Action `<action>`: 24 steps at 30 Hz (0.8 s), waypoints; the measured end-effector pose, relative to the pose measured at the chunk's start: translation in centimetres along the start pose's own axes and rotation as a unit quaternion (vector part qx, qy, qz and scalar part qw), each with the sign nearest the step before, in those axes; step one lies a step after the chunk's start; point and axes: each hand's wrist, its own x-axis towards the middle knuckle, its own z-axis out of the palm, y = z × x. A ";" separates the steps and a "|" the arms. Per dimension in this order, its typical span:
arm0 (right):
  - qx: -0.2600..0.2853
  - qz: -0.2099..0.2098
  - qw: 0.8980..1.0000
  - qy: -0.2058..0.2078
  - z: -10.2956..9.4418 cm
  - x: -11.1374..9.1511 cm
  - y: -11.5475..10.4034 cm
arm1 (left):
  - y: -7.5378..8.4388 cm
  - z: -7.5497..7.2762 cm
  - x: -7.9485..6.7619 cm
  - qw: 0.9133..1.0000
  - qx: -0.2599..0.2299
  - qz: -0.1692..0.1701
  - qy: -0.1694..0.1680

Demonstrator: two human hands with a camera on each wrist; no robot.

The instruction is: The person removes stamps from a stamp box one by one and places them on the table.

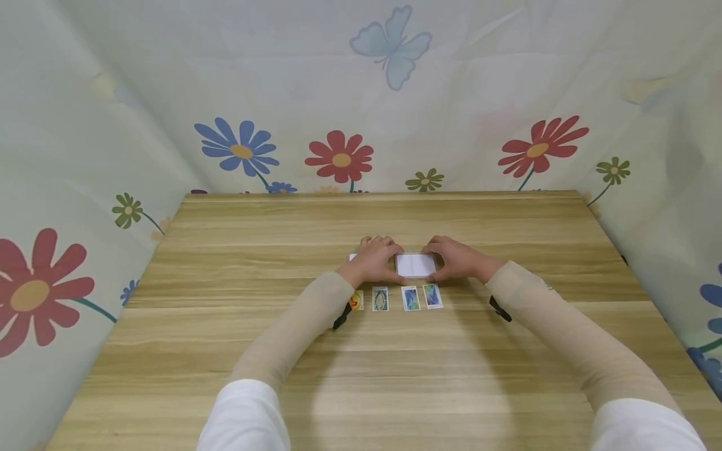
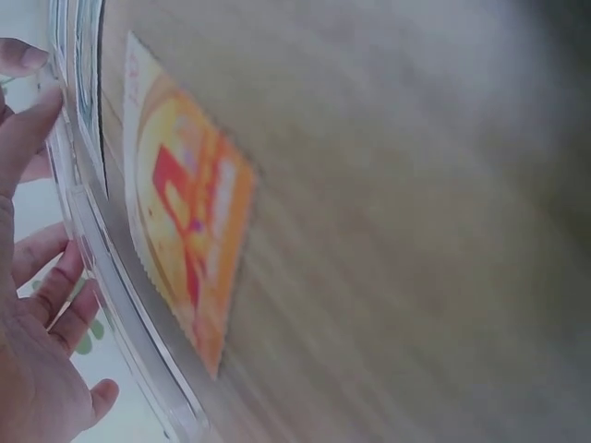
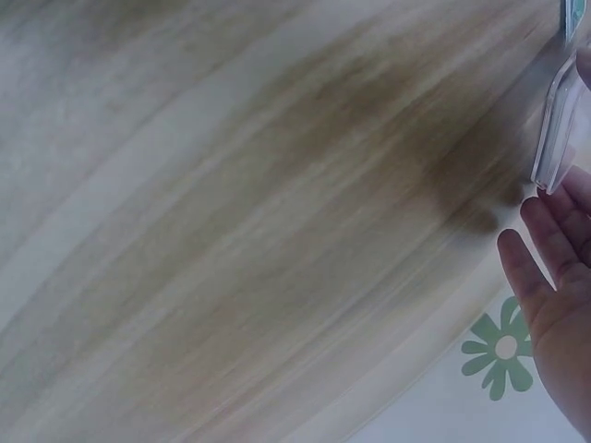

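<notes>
A flat clear plastic case (image 1: 416, 265) with a white inside lies between both hands on the wooden table. My left hand (image 1: 375, 259) grips its left end, thumb at the near corner and index finger at the far one. At the opposite end, my right hand (image 1: 458, 259) holds the corners the same way. Part of another white piece (image 1: 352, 257) shows beside the left hand, mostly covered by it. Just nearer to me, several stamps form a row: an orange stamp (image 1: 356, 300), a green-grey oval stamp (image 1: 380, 299) and blue-green stamps (image 1: 410, 298).
The wooden table (image 1: 395, 382) reaches back to a white cloth (image 1: 457, 113) printed with flowers and a butterfly. Black wrist straps (image 1: 341, 316) sit on both forearms. The orange stamp fills much of the left wrist view, close to a clear case edge (image 2: 138, 332).
</notes>
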 end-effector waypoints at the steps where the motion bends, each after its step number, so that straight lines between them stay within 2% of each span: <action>1: 0.000 0.000 1.000 0.000 0.0 0.0 0.0 | 0.0 0.0 0.0 1.000 0.002 0.000 -0.001; 16: 0.005 -0.003 1.000 0.003 0.2 0.5 0.7 | -0.1 -0.3 0.3 1.000 -0.001 0.011 0.005; 24: 0.015 0.005 1.000 -0.001 0.0 0.5 0.6 | 0.0 -0.3 0.4 1.000 -0.027 0.004 -0.001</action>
